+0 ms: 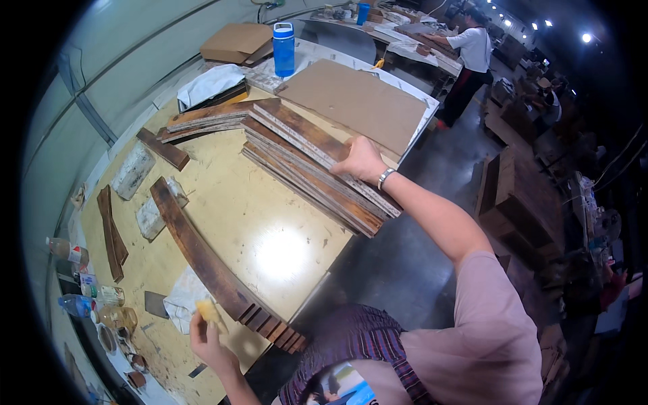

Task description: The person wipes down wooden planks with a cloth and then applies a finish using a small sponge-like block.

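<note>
My left hand point(212, 347) is closed around a small yellow sponge-like pad point(208, 311), held above the near left part of the table. Up on the right, my right hand point(362, 160) grips the top brown wooden board point(304, 128) of a stack, thumb on its pale edge and fingers over its face. More wooden boards point(317, 185) with light edges lie fanned under it, their near ends sticking out past the table edge. Between my hands, a row of dark curved wooden strips point(196, 243) rests on the table, ends bunched near my apron.
The yellowish table point(223, 169) holds white wrapped blocks point(132, 172), a white cloth point(185, 297) and a loose strip point(111, 233). Bottles point(118, 317) line the left side. A blue bottle point(284, 50) and a cardboard sheet point(354, 101) are at the back. Another person point(472, 50) stands farther off.
</note>
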A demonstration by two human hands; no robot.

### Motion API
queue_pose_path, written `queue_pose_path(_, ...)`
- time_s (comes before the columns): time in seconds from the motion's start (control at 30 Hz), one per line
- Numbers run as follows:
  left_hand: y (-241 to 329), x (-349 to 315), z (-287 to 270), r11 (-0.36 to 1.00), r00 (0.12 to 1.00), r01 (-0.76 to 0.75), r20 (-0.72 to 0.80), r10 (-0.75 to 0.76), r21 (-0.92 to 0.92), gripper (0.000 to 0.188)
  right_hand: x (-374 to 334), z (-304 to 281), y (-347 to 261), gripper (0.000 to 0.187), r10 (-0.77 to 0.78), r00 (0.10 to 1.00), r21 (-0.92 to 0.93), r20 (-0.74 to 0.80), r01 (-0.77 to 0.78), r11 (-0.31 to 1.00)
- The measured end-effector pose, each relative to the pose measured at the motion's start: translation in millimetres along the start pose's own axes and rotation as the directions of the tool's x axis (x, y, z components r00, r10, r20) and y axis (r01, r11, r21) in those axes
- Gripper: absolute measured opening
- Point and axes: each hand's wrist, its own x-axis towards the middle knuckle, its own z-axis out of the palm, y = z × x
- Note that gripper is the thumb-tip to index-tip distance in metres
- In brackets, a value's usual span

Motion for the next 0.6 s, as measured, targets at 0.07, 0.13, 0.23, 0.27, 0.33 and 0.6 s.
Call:
queue_pose_path(0.07, 19.3, 17.1, 34.7, 0.997, 0.986, -0.045, 0.165, 0.034, 0.066, 0.039, 0.3, 0.2, 2.7, 0.05, -0.003, 1.0, 0.01, 0.006, 0.003, 1.0)
queue_pose_path(0.13, 35.8, 35.9, 78.6, 0.995, 0.945, -0.064, 0.325, 0.037, 0.072, 0.042, 1.7, -5.0, 4.5, 0.049, 0.04, 0.996, 0.059, 0.076, -0.045, 0.997)
queue_pose_path(0.23, 44.3, 72.8, 153.4, 0.949, 0.882, -0.258, 0.444, 0.155, 0.18, 0.038, 4.7, -20.9, 8.9, 0.046, 0.046, 0.991, 0.1, 0.127, -0.059, 0.993)
queue_pose_path(0.27, 44.1, 87.1, 179.0, 0.962, 0.88, -0.195, 0.467, 0.085, 0.193, 0.039, 4.7, -26.6, 15.1, 0.045, 0.047, 0.991, 0.106, 0.125, -0.061, 0.993)
queue_pose_path(0.33, 32.6, 119.5, 216.3, 0.939, 0.862, -0.263, 0.491, 0.126, 0.22, 0.039, 7.1, -30.9, 28.3, 0.042, 0.006, 0.994, 0.123, 0.113, -0.02, 0.992)
queue_pose_path(0.6, -22.4, 287.2, 308.8, 0.828, 0.907, -0.388, 0.325, 0.266, 0.405, 0.037, 0.8, -59.7, 38.9, 0.063, 0.068, 0.974, 0.16, 0.218, -0.104, 0.982)
